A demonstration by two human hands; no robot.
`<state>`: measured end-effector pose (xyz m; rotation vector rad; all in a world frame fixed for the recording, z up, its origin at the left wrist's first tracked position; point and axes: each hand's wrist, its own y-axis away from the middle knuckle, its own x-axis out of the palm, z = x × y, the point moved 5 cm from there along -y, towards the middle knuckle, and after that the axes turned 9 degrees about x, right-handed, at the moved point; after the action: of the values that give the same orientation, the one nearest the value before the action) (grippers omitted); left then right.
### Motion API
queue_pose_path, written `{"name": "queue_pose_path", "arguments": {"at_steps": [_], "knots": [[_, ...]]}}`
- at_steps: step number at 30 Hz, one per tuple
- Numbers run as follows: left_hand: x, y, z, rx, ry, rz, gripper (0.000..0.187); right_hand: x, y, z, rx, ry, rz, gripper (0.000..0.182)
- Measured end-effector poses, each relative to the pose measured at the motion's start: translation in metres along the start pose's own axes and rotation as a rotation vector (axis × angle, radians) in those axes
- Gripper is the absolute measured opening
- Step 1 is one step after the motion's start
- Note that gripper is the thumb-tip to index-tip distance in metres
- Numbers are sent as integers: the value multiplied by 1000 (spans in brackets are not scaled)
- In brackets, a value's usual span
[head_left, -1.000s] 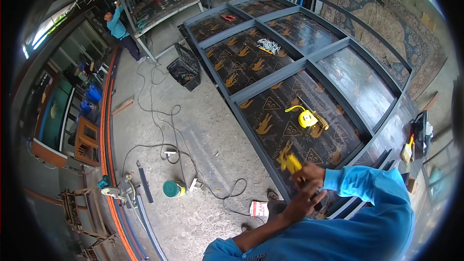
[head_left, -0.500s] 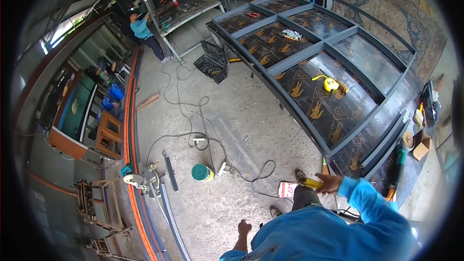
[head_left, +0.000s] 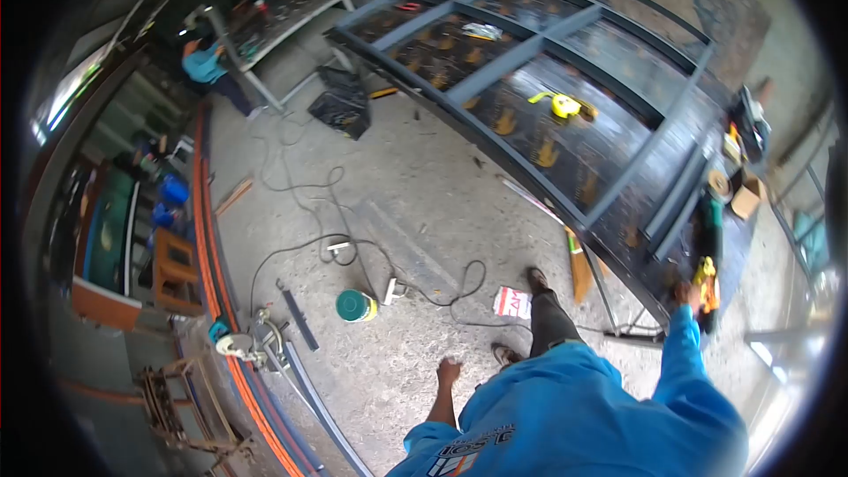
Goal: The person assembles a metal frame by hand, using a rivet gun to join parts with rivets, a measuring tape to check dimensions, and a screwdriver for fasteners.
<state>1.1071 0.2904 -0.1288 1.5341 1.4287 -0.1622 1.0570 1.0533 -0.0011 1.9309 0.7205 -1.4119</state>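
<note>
My right hand (head_left: 686, 293) is at the near right corner of the dark table, its fingers closed against a yellow object (head_left: 705, 276); blur hides the exact grip. Just beside it lies a green and black angle grinder (head_left: 712, 216). Low over the floor hangs my left hand (head_left: 449, 373), fingers curled, with nothing visible in it. A grey metal frame (head_left: 495, 79) rests on the table (head_left: 632, 287). Inside the frame are a yellow tape measure (head_left: 564, 106), a small silvery pile (head_left: 481, 31) and a red item (head_left: 408, 7).
On the floor are a green-lidded tub (head_left: 356, 306), loose cables, a red and white packet (head_left: 512, 302), a black toolbox (head_left: 343, 108) and a cut-off saw (head_left: 252, 343). Long orange-red bars (head_left: 208, 212) run along the left. Another person (head_left: 205, 64) stands at the far workbench (head_left: 300, 22).
My right hand has moved right, from beside my leg to the table corner, with the yellow object. The view has shifted, and my left hand still hangs low. The toolbox now looks shut or blurred.
</note>
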Motion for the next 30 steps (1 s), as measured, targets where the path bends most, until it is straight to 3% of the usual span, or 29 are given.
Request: {"name": "queue_pose_path", "arguments": {"at_steps": [1, 2, 3, 4, 5, 6, 9, 10, 12, 13, 14, 15, 16, 18, 20, 24, 25, 26, 27, 28, 30], "knots": [[-20, -28, -25, 131, 67, -101, 49, 0, 4, -15, 328, -242, -283, 25], [-39, -54, -47, 383, 58, -182, 43, -6, -3, -10, 294, -180, -247, 27], [-76, -54, -95, 265, 261, -217, 37, -28, -2, -6, 455, -314, -174, 32], [-94, -67, -117, 328, 298, -239, 36, -51, 2, 3, 609, -451, -104, 39], [-103, -85, -125, 369, 321, -300, 38, -57, -8, 7, 515, -353, 99, 54], [-105, -103, -127, 360, 471, -262, 37, -116, 22, 28, 654, -477, 12, 59], [-89, -146, -113, 380, 472, -179, 37, -115, 7, 33, 706, -429, 2, 48], [-75, -153, -102, 321, 388, -71, 37, -133, 10, 52, 666, -349, 61, 34], [-51, -160, -65, 214, 105, 55, 39, -146, 3, 77, 552, -118, 150, 28], [-35, -159, -34, 117, 138, 158, 42, -145, -7, 81, 553, -158, 17, 25], [-47, -133, -46, 223, -97, 212, 34, -186, -6, 107, 521, -221, -102, 22], [-61, -110, -62, 205, -215, 467, 42, -221, -15, 130, 482, -283, -216, 22], [-24, -128, 0, 337, -300, 420, 27, -238, -35, 150, 401, -421, -308, 26], [-77, -137, -46, 287, -246, 315, 26, -242, -102, 196, 274, -644, -359, 37], [-107, -163, -89, 316, -184, 235, 24, -263, -162, 262, 165, -760, -266, 40], [-179, -209, -155, 415, -116, 160, 20, -275, -249, 382, -93, -758, -261, 52], [-194, -245, -153, 259, 157, -96, 20, -272, -269, 406, -113, -756, -196, 56], [-207, -283, -159, 271, 132, -210, 21, -272, -291, 427, -134, -754, -143, 60], [-228, -305, -185, 174, 253, -273, 20, -263, -305, 439, -108, -686, -51, 62], [-272, -291, -277, 250, 120, -377, 20, -262, -313, 445, -122, -674, -46, 62], [-293, -321, -324, 229, 417, -474, 21, -259, -328, 454, -86, -480, 22, 59]]}}
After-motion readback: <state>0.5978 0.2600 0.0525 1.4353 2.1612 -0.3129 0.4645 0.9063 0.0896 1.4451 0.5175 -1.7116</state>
